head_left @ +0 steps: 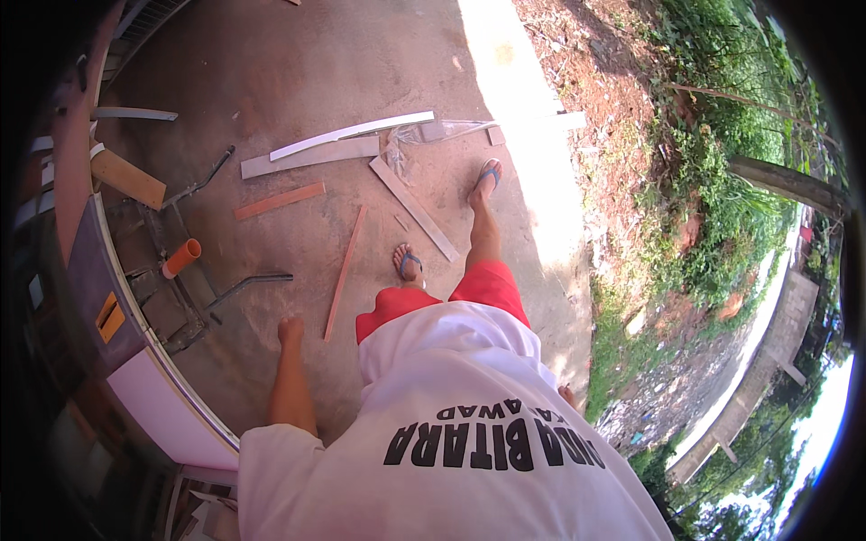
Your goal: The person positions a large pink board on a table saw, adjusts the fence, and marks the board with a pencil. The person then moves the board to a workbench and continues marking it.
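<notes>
I look down my own body: a white shirt with dark print, red shorts and blue flip-flops. My left hand hangs at my side above the concrete floor; its fingers look curled and hold nothing. It is nearest a thin reddish wooden strip lying on the floor. My right hand only peeks out behind the shirt's edge, so its fingers are hidden. My right foot is ahead and my left foot is closer.
Several flat boards and a white curved strip lie scattered ahead. A workbench with a pale edge runs along the left, with a metal frame and an orange pipe piece beneath. Red dirt and weeds border the right.
</notes>
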A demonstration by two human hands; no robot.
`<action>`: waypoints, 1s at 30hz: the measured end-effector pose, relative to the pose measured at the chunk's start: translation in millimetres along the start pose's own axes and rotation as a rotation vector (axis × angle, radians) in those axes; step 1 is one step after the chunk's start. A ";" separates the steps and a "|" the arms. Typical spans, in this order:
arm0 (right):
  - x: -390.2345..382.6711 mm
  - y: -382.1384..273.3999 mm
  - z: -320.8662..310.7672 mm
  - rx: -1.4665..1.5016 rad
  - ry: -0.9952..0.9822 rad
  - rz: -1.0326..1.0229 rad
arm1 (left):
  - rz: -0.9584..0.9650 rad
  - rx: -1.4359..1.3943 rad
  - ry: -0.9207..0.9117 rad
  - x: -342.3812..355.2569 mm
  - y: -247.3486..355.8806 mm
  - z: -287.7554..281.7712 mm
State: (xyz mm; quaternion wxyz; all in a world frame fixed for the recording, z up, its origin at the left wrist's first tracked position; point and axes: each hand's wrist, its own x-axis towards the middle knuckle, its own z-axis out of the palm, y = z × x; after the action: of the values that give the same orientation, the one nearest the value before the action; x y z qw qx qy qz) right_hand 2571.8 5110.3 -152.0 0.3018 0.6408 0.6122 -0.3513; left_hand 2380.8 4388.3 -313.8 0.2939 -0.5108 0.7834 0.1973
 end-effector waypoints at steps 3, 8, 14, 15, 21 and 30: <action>34.6 -76.7 23.7 -0.429 -0.192 -0.126 | -0.141 -0.300 -0.112 14.7 -5.2 -2.7; 123.5 -369.5 22.4 -0.312 -0.187 -0.316 | -0.152 -0.688 -0.302 -111.5 218.5 25.0; 39.2 -836.4 -25.5 -0.133 -0.365 -0.695 | 0.366 -0.557 -0.497 -99.4 380.7 17.2; 17.8 -904.0 -28.3 -0.263 -0.334 -0.818 | 0.361 -0.614 -0.435 -84.4 403.1 15.3; -116.2 -1238.4 47.6 -0.570 -0.262 -1.416 | 0.156 -0.613 -0.286 29.0 540.8 -20.2; 1.5 -1307.1 229.7 -1.637 -0.132 -1.101 | 0.250 -0.876 -0.375 212.8 831.6 -219.8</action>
State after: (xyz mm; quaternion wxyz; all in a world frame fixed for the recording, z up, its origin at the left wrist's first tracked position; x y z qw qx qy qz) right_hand 1250.4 5012.6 -227.8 0.4800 -0.1607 0.8607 0.0542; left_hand 1496.8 4441.6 -282.5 0.1616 -0.4440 0.6157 0.6306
